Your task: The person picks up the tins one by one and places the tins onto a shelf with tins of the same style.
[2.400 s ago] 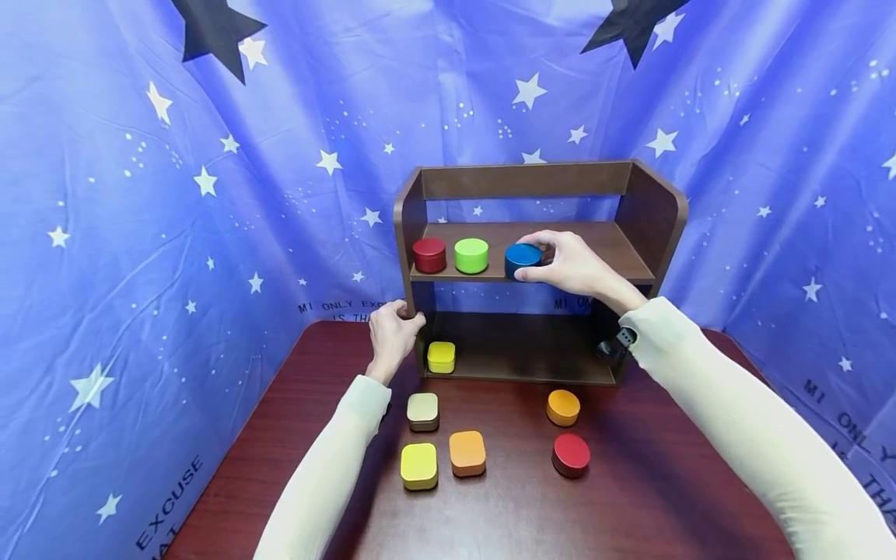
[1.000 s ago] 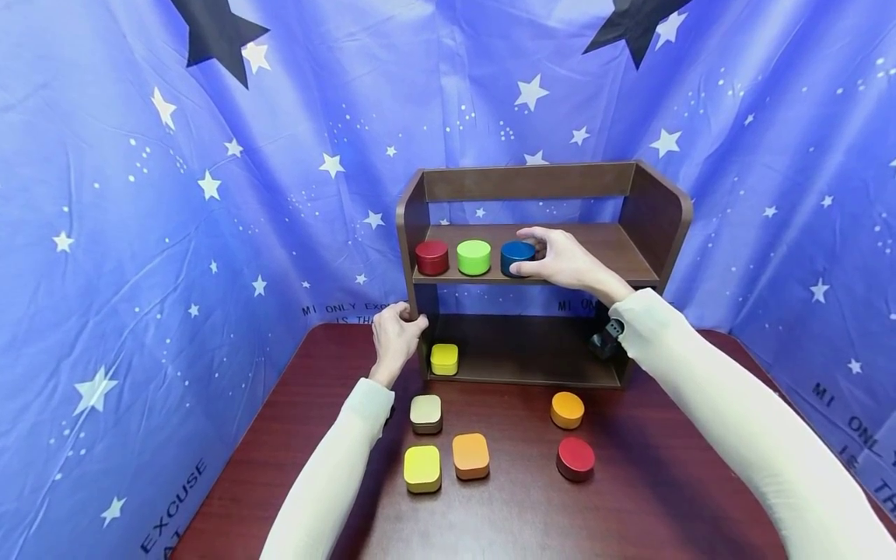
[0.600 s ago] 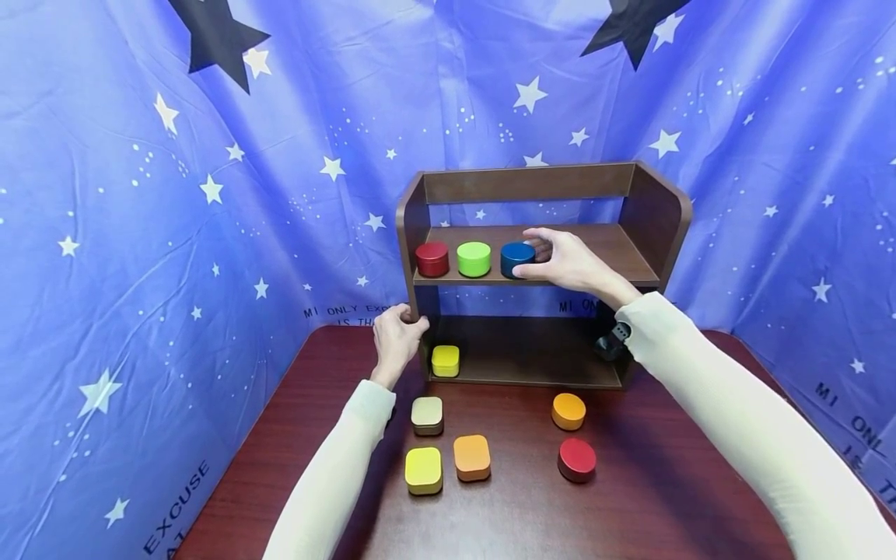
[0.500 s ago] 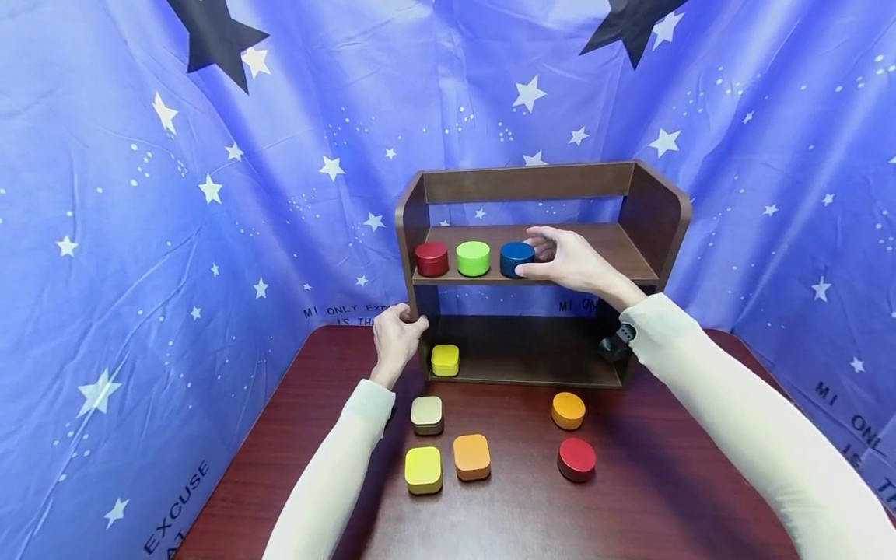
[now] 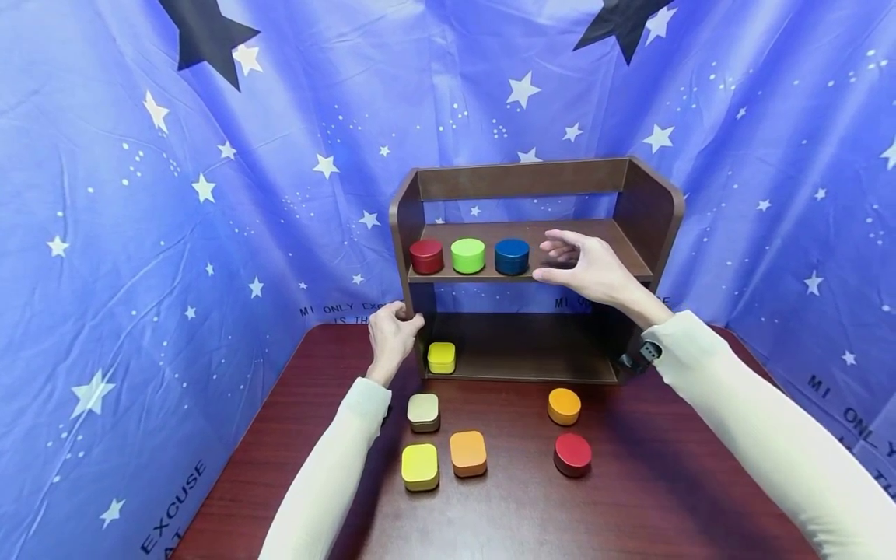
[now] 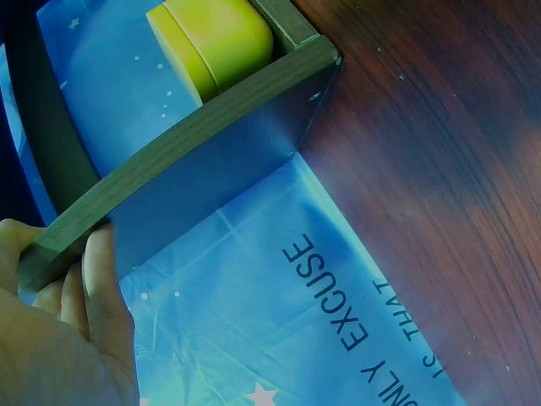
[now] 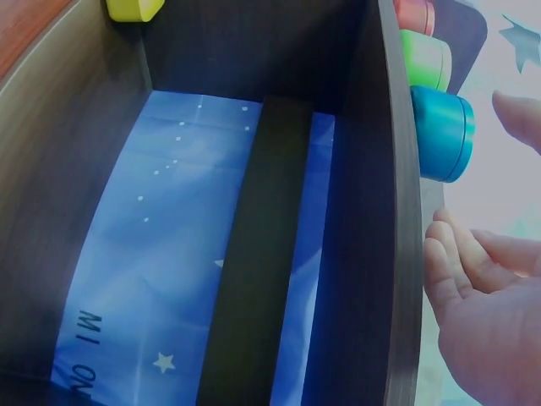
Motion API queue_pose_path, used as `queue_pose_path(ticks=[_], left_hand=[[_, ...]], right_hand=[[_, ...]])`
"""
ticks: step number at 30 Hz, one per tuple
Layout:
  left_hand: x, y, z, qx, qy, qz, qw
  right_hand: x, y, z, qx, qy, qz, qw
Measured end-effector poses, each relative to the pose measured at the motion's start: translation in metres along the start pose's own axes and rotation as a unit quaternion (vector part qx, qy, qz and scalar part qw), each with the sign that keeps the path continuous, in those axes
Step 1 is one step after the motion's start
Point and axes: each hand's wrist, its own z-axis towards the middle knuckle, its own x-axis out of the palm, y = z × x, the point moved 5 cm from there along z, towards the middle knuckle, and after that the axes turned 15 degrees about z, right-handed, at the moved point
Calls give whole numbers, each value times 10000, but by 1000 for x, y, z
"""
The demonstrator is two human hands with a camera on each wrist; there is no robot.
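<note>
On the upper board of a small brown shelf [image 5: 525,167] stand a dark red round tin [image 5: 427,257], a light green round tin [image 5: 467,256] and a blue round tin [image 5: 512,257] in a row. My right hand [image 5: 595,268] is just right of the blue tin, apart from it, thumb and fingers spread with nothing between them. In the right wrist view a gap shows between the blue tin [image 7: 441,134] and the fingers. My left hand [image 5: 392,338] grips the front edge of the shelf's left side panel [image 6: 169,152], its thumb and fingers on either side.
A yellow square tin [image 5: 441,358] sits at the lower board's left end. On the table [image 5: 504,521] before the shelf lie square cream [image 5: 423,412], yellow [image 5: 420,467] and orange [image 5: 467,453] tins, plus round orange [image 5: 564,407] and red [image 5: 572,454] tins. A starry curtain [image 5: 280,194] hangs behind.
My right hand held the blue tin, set it on the upper board beside the green one, let go and drew away to the right. The left hand stays on the side panel.
</note>
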Motion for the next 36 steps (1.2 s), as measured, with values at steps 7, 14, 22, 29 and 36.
queue_pose_path(ticks=[7, 14, 22, 29, 36], left_hand=[[0, 0, -1, 0, 18, 26, 10000], [-1, 0, -1, 41, 21, 120, 9999], [-1, -1, -1, -5, 51, 73, 10000], [-1, -2, 0, 6, 57, 80, 10000], [-2, -2, -2, -5, 31, 97, 9999]], right_hand=[[-8, 1, -22, -263, -228, -107, 9993], [-10, 1, -46, -515, -204, -103, 9984], [-9, -12, -70, -337, -54, -129, 9993], [-7, -32, -89, -408, -1, 12, 9992], [-6, -54, -109, -381, 37, 119, 9992]])
